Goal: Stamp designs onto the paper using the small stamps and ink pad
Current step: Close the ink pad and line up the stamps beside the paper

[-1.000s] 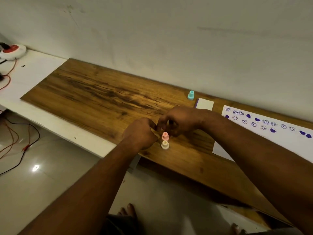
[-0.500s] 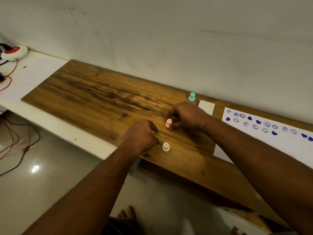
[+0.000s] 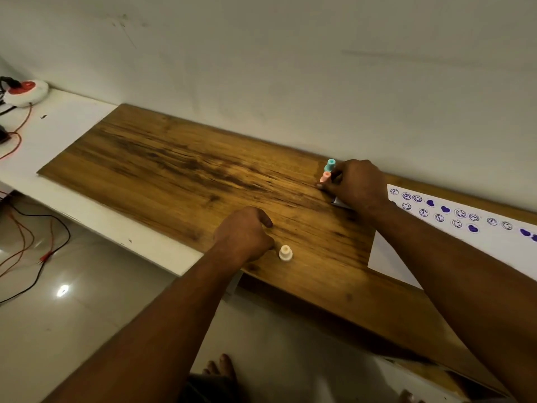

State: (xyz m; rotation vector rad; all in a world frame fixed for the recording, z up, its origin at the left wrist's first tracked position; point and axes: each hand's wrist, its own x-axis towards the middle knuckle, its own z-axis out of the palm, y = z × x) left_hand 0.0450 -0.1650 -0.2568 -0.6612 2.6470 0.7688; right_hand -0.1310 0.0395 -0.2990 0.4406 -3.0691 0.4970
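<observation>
While the right hand (image 3: 356,186) pinched it, pink stamp (image 3: 325,177): tilted, at the far side of the board (image 3: 174,175), right in front of the teal stamp (image 3: 330,164); whether the 2 touched could not be told.
Right hand: palm down, fingertips closed on the pink stamp, covering most of the ink pad (image 3: 338,202), of which only 1 white corner showed.
Teal stamp: upright at the board's far edge, close to the wall (image 3: 290,68).
Left hand (image 3: 242,232): curled into a loose fist with nothing seen in it, resting on the board near its front edge.
Cream stamp (image 3: 285,253): upright on the board, just beside the left hand's knuckles.
Paper (image 3: 465,245): white sheet on the board's right part, crossed by the right forearm; purple smiley faces and hearts ran along its far edge in 2 loose rows.
Shelf (image 3: 72,123): white, under the board and reaching out to its left.
Device (image 3: 24,91): white with a red top, at the shelf's far left.
Wires (image 3: 43,251): red and black, lying on the floor (image 3: 58,330) at left.
Foot (image 3: 220,369): bare toes at the bottom edge.
</observation>
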